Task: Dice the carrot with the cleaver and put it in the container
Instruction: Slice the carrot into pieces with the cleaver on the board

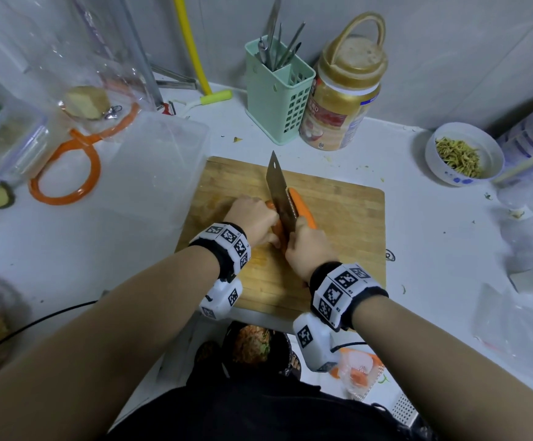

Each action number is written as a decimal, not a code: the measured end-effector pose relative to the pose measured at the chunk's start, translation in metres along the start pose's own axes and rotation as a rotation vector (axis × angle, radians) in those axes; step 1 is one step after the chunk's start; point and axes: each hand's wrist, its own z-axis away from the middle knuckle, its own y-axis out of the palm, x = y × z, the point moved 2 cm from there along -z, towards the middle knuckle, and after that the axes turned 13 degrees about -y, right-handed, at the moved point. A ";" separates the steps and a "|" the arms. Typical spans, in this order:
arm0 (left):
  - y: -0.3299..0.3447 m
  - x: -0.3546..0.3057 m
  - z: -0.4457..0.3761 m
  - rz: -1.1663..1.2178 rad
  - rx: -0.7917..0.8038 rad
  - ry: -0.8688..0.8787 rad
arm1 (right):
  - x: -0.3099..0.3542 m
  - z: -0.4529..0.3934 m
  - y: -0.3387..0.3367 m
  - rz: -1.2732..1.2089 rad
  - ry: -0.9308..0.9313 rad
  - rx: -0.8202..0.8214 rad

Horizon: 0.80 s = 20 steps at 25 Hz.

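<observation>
- The right hand (309,246) is curled round the handle of the cleaver (279,192), whose blade runs lengthwise along the carrot (303,206) with its tip pointing toward the far edge of the cutting board (348,218).
- The left hand (252,222) is curled over the carrot's near-left part and steadies it against the blade.
- The carrot lies near the middle of the cutting board; one long orange half shows on the blade's right side, and a sliver of orange shows under the left hand's fingers.
- Judging by how it lies, the carrot is being split lengthwise. No dice can be seen on the board, so the cross-cuts and the whole transfer are still to do.
- The clear plastic container (160,160) stands just beside the board's left edge, and I can see no carrot in it.
- Beyond the board's far edge stand a green utensil holder (278,100) and a gold-lidded jar (344,93). The jar's label has print, but it is too blurred to read.
- Well to the right of the board sits a small white bowl (464,154) of shredded yellowish bits.
- To the board's far left lies an orange ring (64,173).
- Both wrists wear bands of black-and-white square markers. Their small characters are not legible.
</observation>
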 end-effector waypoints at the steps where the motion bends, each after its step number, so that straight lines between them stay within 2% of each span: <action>1: 0.000 0.000 0.000 -0.001 0.002 0.000 | 0.001 0.000 0.000 0.009 -0.004 0.004; 20: 0.000 -0.001 0.003 0.162 0.041 -0.095 | -0.008 0.011 0.001 0.076 -0.034 0.041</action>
